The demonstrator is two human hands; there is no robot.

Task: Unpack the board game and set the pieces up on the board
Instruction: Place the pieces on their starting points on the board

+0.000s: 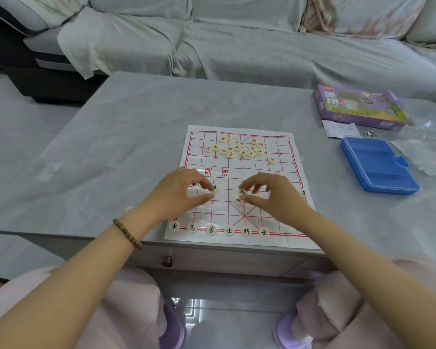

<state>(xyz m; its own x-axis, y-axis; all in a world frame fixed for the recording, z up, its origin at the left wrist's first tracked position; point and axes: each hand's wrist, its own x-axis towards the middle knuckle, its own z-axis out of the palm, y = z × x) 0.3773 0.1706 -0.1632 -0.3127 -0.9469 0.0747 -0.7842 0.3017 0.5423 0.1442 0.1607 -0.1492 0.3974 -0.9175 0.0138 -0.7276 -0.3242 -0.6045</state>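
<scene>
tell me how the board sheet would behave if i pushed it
The board looks like a thin sheet, so probably floppy and light. On the glossy table it would likely slide easily, shifting the loose red pieces.

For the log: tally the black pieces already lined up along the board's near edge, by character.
車: 1
馬: 1
象: 1
士: 2
將: 1
Total: 6
</scene>
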